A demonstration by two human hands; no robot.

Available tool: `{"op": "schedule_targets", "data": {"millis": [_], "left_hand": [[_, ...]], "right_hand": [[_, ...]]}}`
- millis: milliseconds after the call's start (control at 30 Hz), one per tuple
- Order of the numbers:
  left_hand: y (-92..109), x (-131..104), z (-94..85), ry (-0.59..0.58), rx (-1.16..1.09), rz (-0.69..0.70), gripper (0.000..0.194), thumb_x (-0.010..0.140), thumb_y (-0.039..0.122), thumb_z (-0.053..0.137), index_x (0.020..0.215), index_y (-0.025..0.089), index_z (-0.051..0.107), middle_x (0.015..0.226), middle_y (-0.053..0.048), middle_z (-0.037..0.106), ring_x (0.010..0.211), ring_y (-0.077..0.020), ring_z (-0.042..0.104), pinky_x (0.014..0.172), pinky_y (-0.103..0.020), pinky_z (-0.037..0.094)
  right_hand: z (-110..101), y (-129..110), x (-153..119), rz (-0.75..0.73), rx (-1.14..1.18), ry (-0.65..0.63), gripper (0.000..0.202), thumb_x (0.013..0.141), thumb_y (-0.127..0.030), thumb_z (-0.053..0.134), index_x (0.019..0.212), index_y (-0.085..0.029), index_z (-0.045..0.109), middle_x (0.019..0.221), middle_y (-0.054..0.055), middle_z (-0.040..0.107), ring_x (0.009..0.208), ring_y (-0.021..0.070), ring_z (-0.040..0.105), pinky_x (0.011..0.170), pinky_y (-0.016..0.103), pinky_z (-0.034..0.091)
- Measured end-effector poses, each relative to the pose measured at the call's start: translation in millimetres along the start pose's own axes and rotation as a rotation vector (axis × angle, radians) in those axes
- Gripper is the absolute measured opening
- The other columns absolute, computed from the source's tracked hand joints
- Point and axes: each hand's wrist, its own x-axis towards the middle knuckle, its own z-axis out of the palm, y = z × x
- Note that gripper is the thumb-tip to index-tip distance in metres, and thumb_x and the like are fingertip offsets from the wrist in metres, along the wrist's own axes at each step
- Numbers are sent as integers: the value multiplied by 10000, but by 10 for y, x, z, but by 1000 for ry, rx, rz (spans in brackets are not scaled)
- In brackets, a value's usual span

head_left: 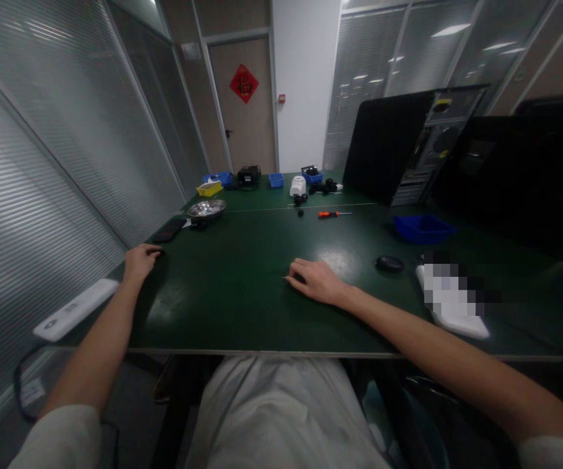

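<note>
My left hand (141, 263) rests at the table's left side, its fingers closed around a small dark piece (156, 251) whose kind I cannot make out. Just beyond it lies a flat black object (170, 230), perhaps a phone or case. Near the middle of the green table (223, 286), my right hand (317, 281) lies with its fingers curled and pressed together. A dark spot shows between the thumb and fingers, and whether it is an object or shadow is unclear. To the right of this hand is a black computer mouse (389, 263).
A metal bowl (206, 208) stands at back left. An orange screwdriver (329, 214) and a white device (298, 186) lie farther back. A blue tray (423, 229) and computer tower (393, 140) are at right. A white power strip (76, 309) lies along the left edge.
</note>
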Motion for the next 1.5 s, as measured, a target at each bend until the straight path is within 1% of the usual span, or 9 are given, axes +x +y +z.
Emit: {"op": "schedule_targets", "data": {"millis": [167, 467, 600, 700, 867, 933, 1133, 1267, 1500], "left_hand": [[-35, 46, 31, -33, 27, -32, 339, 897, 281, 578, 1122, 127, 780, 1149, -127, 746, 1081, -309, 679, 1020, -379, 494], [-20, 0, 57, 10, -69, -15, 322, 891, 224, 569, 1127, 154, 777, 1119, -111, 756, 1059, -286, 694, 1013, -364, 504], [24, -43, 16, 21, -37, 24, 327, 898, 218, 555, 1122, 136, 778, 1100, -118, 760, 1057, -286, 694, 1006, -368, 503], [84, -63, -16, 16, -7, 61, 342, 884, 186, 527, 1102, 138, 787, 1128, -130, 753, 1116, -294, 676, 1050, -365, 469], [194, -84, -55, -34, 149, 67, 376, 876, 184, 490, 1106, 140, 784, 1189, -146, 726, 1153, -310, 645, 1060, -356, 452], [215, -103, -59, -28, 204, 84, 378, 881, 189, 481, 1103, 135, 781, 1205, -159, 709, 1148, -316, 638, 1047, -365, 458], [196, -114, -28, -5, 293, 87, 399, 908, 259, 475, 1130, 113, 773, 1152, -206, 691, 1059, -359, 647, 937, -415, 501], [153, -81, -19, -36, 279, 91, 379, 903, 257, 493, 1111, 107, 772, 1127, -194, 706, 1033, -339, 653, 942, -395, 492], [156, -128, -30, 12, 297, 91, 381, 945, 273, 466, 1126, 125, 766, 1154, -197, 684, 1077, -355, 627, 942, -410, 477]], "right_hand": [[-10, -1, -4, -6, 11, 0, 199, 1029, -372, 514, 1008, -206, 623, 1010, 31, 654, 776, 139, 582, 647, 273, 325], [-16, -1, -4, 0, 10, -15, 211, 1031, -382, 510, 1015, -207, 627, 1003, 32, 654, 757, 137, 574, 631, 268, 318], [-15, -4, 1, 0, 7, -11, 210, 1030, -383, 511, 1011, -208, 624, 1007, 32, 654, 761, 139, 578, 629, 268, 317], [-17, -7, 7, 1, 10, -23, 201, 1026, -378, 520, 1013, -207, 625, 1003, 36, 654, 772, 141, 585, 644, 266, 326], [-24, -15, 9, 7, 5, -22, 205, 1027, -378, 518, 1012, -206, 629, 998, 38, 657, 770, 142, 588, 660, 267, 333], [-24, -14, 8, 5, 4, -22, 208, 1028, -380, 516, 1013, -207, 630, 1004, 38, 659, 771, 142, 589, 658, 267, 333], [3, 9, 6, -16, 7, 3, 204, 1028, -383, 513, 997, -213, 623, 989, 23, 658, 754, 138, 581, 640, 266, 317], [18, 21, 5, -20, 7, 9, 195, 1024, -377, 520, 999, -215, 624, 994, 27, 659, 765, 143, 585, 647, 266, 320], [9, 17, -1, -13, 7, -7, 188, 1023, -367, 523, 1008, -211, 626, 1009, 33, 662, 773, 144, 591, 652, 271, 329]]}}
